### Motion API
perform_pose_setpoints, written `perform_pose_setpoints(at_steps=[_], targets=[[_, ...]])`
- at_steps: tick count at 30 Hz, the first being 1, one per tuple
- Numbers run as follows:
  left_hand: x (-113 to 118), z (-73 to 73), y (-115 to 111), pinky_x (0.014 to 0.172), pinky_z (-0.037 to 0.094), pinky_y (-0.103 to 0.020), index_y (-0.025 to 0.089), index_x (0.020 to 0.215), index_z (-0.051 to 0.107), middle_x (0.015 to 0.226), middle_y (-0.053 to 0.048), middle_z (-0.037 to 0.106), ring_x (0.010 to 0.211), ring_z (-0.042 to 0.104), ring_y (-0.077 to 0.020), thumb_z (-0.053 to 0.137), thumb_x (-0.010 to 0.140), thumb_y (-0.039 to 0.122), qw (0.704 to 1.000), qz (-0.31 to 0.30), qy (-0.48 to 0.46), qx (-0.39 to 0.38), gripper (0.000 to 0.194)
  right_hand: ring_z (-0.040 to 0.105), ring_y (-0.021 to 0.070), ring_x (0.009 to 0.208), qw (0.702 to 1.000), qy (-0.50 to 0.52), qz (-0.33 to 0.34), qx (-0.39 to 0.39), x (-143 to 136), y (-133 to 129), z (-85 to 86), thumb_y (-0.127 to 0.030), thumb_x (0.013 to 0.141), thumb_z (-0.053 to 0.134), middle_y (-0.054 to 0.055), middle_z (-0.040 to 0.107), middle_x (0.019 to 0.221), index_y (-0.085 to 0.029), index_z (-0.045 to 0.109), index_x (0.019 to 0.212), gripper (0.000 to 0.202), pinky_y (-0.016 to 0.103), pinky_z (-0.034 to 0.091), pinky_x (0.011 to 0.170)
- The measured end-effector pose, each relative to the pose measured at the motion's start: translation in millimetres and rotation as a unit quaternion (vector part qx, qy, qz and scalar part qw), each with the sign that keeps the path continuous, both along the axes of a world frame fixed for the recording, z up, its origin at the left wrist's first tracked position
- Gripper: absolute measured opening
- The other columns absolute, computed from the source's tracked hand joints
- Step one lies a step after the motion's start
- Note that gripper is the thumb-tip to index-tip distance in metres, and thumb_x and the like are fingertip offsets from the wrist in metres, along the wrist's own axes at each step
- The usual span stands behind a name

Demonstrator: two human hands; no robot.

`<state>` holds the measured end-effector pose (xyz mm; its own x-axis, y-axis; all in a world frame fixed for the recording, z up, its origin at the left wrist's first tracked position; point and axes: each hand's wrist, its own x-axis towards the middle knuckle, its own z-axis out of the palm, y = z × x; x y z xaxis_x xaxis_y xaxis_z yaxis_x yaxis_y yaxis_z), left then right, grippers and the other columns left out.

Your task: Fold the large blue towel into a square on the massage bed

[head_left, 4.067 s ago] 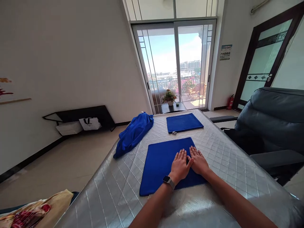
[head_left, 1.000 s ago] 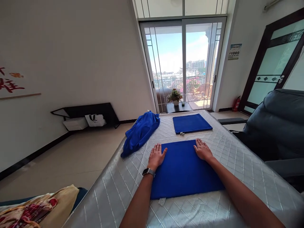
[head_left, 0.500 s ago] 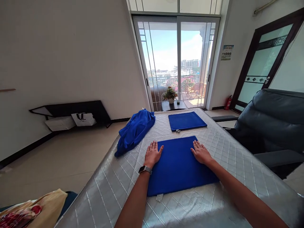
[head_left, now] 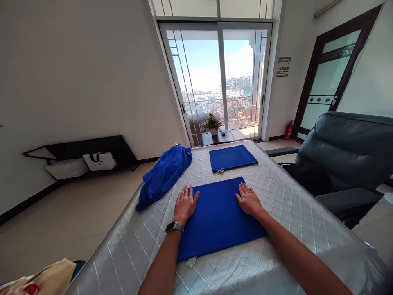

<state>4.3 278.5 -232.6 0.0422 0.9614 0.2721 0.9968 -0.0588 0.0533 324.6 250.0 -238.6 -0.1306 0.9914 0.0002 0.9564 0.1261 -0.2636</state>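
A flat blue rectangular cloth cover lies spread on a silvery quilted mattress, a small white tag poking out at its near edge. My left hand rests open along its left edge, fingers pointing away from me, a watch on the wrist. On the far right part of the cover lies my right hand, open with fingers flat. Beyond them is a second flat blue cover, also tagged. To the left sits a crumpled blue cloth.
At the right side stands a black leather armchair. A small dark table holds a potted plant before the glass sliding door. Patterned yellowish fabric shows at the lower left. A white bag is by the wall.
The view has turned slightly right, so everything sits further left in the picture. Both hands keep nearly the same places on the near blue cover.
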Motion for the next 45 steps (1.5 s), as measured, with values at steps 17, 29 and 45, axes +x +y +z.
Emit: perform_pose_setpoints(at_steps=[17, 29, 45], targets=[[107.0, -5.1, -47.5, 0.126, 0.025, -0.045, 0.012, 0.158, 0.035, 0.165, -0.014, 0.03, 0.155, 0.024, -0.0255, 0.018, 0.105, 0.061, 0.978, -0.191, 0.002, -0.084, 0.074, 0.01, 0.0218, 0.157, 1.0, 0.013, 0.0, 0.001, 1.7, -0.5, 1.3, -0.047, 0.104, 0.018, 0.01, 0.014, 0.17, -0.006, 0.019, 0.162, 0.072, 0.041, 0.007, 0.126], [-12.5, -25.3, -74.7, 0.127, 0.023, -0.047, 0.01, 0.16, 0.031, 0.166, -0.014, 0.028, 0.155, 0.024, -0.0271, 0.017, 0.101, 0.067, 0.994, -0.071, -0.003, -0.08, 0.082, 0.008, 0.0186, 0.157, 1.0, -0.002, -0.002, -0.001, 0.7, 1.3, -4.2, -0.049, 0.104, 0.015, 0.007, 0.012, 0.171, -0.008, 0.016, 0.163, 0.072, 0.039, 0.005, 0.126], [-8.8, -30.1, -73.5, 0.127, 0.022, -0.044, 0.007, 0.159, 0.031, 0.166, -0.015, 0.028, 0.155, 0.025, -0.0264, 0.015, 0.101, 0.067, 0.996, -0.068, -0.002, -0.063, 0.085, 0.009, 0.0203, 0.157, 1.0, -0.02, 0.022, -0.004, 11.0, -73.7, -4.2, -0.054, 0.104, 0.014, 0.007, 0.012, 0.17, -0.009, 0.019, 0.163, 0.074, 0.041, 0.008, 0.127]])
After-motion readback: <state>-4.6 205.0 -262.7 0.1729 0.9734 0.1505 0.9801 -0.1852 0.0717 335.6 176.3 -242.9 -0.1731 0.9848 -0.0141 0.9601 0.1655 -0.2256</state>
